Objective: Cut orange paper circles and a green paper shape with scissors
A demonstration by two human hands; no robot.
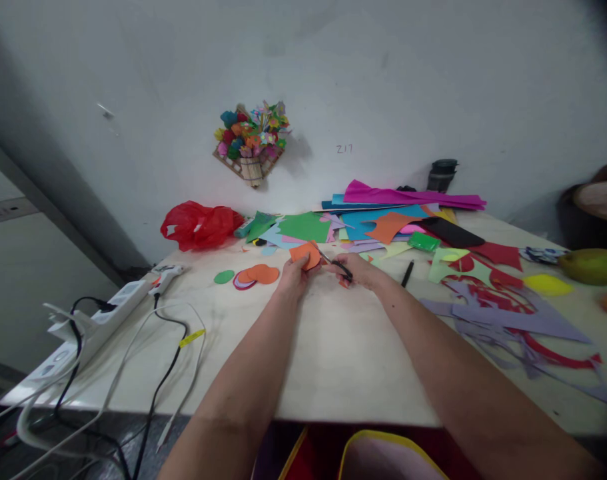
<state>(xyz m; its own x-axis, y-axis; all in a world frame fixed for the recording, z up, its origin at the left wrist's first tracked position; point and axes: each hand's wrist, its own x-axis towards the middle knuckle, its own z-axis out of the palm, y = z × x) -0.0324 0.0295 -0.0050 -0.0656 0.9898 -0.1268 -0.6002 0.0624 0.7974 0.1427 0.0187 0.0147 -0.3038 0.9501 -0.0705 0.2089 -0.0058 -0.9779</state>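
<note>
In my left hand (294,277) is a piece of orange paper (303,253), its right side partly rounded, pinched between thumb and fingers above the table. My right hand (362,269) grips a pair of scissors (341,268) with dark handles; the blades point left and meet the paper's right edge. A small orange scrap shows just below the scissors. To the left of my hands lie overlapping orange paper circles (263,273), with purple and red round edges showing beneath. A single green paper circle (224,277) lies farther left.
Coloured sheets (306,227) pile along the wall, with a red plastic bag (200,225) at left. A power strip (96,327) and cables run along the left edge. Purple and red scraps (520,317), a black pen (408,273) and a mango-like fruit (590,265) lie right.
</note>
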